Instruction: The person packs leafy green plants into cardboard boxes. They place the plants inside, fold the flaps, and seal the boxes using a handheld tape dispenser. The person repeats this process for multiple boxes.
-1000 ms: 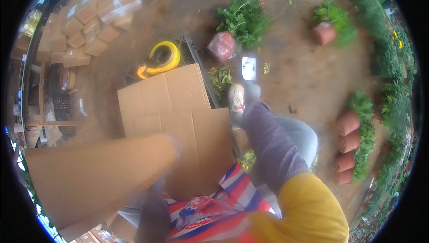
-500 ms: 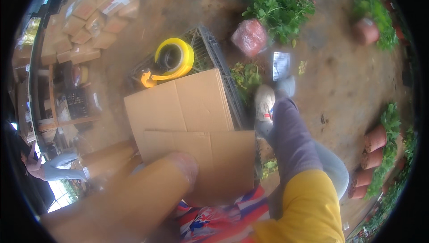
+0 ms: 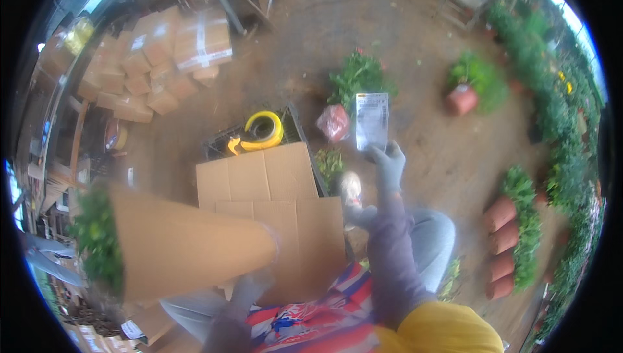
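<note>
My right hand (image 3: 389, 163), in a pale grey glove, pinches the lower edge of a white printed label sheet (image 3: 372, 119) and holds it up off the ground. At the lower left lies a potted plant wrapped in a brown paper cone (image 3: 195, 246), its green leaves (image 3: 97, 239) spilling from the wide end. My gloved left hand (image 3: 252, 288) grips the cone's underside near the narrow end; its fingers are mostly hidden. A flattened cardboard box (image 3: 259, 174) lies before me, partly under the cone. Behind it a yellow tape dispenser (image 3: 269, 133) rests on a black plastic crate (image 3: 217, 145).
A plant with a plastic-wrapped pot (image 3: 333, 123) lies ahead on the dirt floor. Stacked cartons (image 3: 152, 61) stand at the far left. Terracotta-potted plants (image 3: 503, 236) lie on the right, another potted plant (image 3: 463, 100) farther off. Another person's legs (image 3: 55, 259) show at the left edge.
My right hand has picked the label sheet up off the ground and raised it. The cone has swung left and flatter, bringing its leaves and my left hand into view. The view has tilted up.
</note>
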Demonstrator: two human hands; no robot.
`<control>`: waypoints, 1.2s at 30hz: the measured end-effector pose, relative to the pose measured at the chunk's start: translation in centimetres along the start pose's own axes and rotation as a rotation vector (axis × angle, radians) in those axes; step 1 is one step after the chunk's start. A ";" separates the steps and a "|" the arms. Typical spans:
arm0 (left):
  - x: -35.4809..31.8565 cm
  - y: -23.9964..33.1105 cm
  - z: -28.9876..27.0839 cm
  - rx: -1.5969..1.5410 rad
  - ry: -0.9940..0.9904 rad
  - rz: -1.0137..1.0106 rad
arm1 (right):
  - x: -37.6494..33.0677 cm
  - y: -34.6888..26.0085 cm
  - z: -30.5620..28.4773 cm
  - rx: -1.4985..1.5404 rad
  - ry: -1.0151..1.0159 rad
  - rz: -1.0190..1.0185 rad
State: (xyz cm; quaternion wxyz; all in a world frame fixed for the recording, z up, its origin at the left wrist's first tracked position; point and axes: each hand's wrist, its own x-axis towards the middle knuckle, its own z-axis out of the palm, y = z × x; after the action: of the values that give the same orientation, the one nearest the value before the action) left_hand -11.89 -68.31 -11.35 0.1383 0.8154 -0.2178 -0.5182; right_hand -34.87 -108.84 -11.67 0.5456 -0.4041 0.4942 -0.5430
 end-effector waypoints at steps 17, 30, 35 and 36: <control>-19.6 12.7 -4.2 -1.084 0.065 1.022 | -24.2 -27.3 2.8 -0.347 -1.180 -0.101; -21.2 14.2 -12.1 -0.731 1.072 1.288 | -25.3 -38.6 18.7 -0.216 -1.089 -0.942; -22.5 14.3 -14.4 -0.931 1.366 1.249 | -26.0 -39.3 21.3 -0.479 -1.229 -1.153; -22.4 14.2 -15.3 -0.890 1.263 1.262 | -25.8 -39.1 21.3 -0.479 -1.245 -1.177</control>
State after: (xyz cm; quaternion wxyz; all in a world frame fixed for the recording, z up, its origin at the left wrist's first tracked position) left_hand -9.33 -69.47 19.16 0.7719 0.5504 -0.2836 0.1442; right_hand -19.54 -88.56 33.11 0.2487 -0.9177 -0.0797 -0.2995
